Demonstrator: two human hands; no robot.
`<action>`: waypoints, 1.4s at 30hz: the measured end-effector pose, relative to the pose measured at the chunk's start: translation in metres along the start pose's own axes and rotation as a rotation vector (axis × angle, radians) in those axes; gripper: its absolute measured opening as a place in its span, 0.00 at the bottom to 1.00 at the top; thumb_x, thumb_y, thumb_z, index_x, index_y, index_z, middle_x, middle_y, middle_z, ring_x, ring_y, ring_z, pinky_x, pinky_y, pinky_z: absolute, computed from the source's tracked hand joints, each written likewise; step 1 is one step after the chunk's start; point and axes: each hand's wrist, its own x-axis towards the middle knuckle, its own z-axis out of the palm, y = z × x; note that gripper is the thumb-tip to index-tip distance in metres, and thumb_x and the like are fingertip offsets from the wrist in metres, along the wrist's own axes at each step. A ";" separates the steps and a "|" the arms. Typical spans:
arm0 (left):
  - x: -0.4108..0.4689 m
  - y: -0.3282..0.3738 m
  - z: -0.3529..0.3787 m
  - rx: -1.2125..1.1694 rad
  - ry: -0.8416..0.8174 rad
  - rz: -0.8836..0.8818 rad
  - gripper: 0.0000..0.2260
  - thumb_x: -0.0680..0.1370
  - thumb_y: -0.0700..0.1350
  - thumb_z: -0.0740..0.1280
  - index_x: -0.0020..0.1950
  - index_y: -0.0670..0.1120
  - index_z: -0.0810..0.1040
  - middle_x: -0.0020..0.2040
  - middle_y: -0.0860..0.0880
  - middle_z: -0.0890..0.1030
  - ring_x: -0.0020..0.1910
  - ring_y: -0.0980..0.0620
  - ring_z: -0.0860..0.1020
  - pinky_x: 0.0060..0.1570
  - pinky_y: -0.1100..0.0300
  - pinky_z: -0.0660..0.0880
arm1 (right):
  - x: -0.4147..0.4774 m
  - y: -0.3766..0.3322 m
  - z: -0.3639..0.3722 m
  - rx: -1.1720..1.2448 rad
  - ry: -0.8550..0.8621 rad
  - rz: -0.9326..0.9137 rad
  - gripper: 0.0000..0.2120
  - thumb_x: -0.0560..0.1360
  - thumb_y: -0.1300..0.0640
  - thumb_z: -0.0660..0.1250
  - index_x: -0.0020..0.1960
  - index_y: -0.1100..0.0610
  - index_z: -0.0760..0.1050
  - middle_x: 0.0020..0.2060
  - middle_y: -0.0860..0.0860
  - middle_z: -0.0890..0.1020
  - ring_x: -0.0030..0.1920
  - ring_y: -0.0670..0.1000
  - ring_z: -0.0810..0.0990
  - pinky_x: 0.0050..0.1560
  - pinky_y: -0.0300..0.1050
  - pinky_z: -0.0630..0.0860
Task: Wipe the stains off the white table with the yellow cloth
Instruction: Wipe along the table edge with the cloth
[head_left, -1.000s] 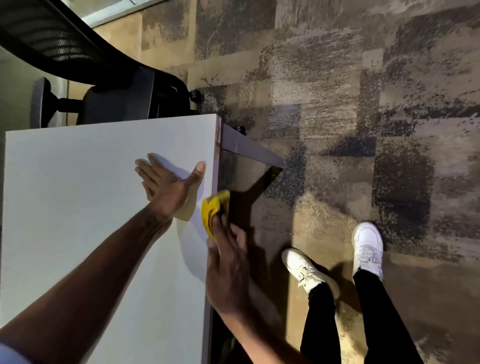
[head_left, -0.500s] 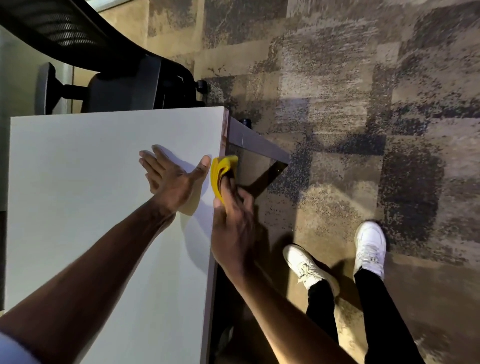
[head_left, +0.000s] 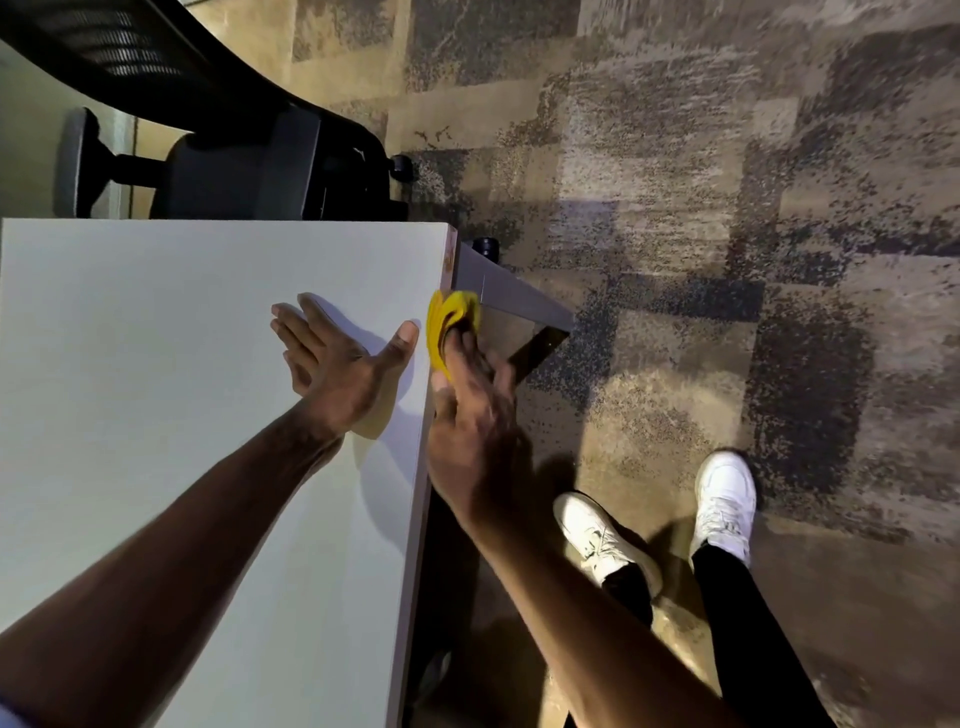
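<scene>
The folded yellow cloth (head_left: 451, 325) sits against the right side edge of the white table (head_left: 156, 364), near its far right corner. The right hand (head_left: 467, 415), at 6 o'clock from the cloth, grips it with fingers tucked into the folds, though blur softens the detail. Brownish stains (head_left: 448, 257) mark the edge at 12 o'clock from the cloth. At 9 o'clock the left hand (head_left: 337, 364) lies flat on the tabletop, fingers straight and thumb spread. A grey metal table leg (head_left: 514, 299) runs off at 3 o'clock. A black mesh office chair (head_left: 234, 145) stands at 11 o'clock, and two white sneakers (head_left: 597, 535) stand on the mottled brown carpet (head_left: 727, 208) at 5 o'clock.
</scene>
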 end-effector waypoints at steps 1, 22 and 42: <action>0.004 -0.004 0.002 0.006 0.005 0.010 0.59 0.76 0.74 0.67 0.88 0.42 0.36 0.88 0.40 0.33 0.88 0.41 0.34 0.86 0.45 0.37 | -0.014 -0.001 -0.002 0.000 0.016 -0.002 0.21 0.85 0.63 0.65 0.77 0.58 0.74 0.74 0.56 0.79 0.76 0.58 0.74 0.72 0.54 0.77; 0.003 -0.003 0.003 -0.042 0.023 0.009 0.59 0.78 0.70 0.70 0.88 0.42 0.36 0.88 0.41 0.33 0.88 0.42 0.34 0.87 0.43 0.37 | 0.021 -0.014 -0.009 0.010 -0.047 0.056 0.22 0.85 0.62 0.64 0.79 0.58 0.73 0.77 0.57 0.75 0.85 0.60 0.63 0.74 0.63 0.74; -0.002 0.001 -0.011 -0.098 -0.170 0.033 0.83 0.45 0.92 0.49 0.86 0.43 0.30 0.86 0.43 0.28 0.86 0.45 0.29 0.85 0.43 0.34 | 0.084 -0.015 -0.004 0.074 -0.030 0.068 0.26 0.85 0.65 0.64 0.82 0.59 0.67 0.81 0.59 0.70 0.84 0.62 0.63 0.80 0.62 0.68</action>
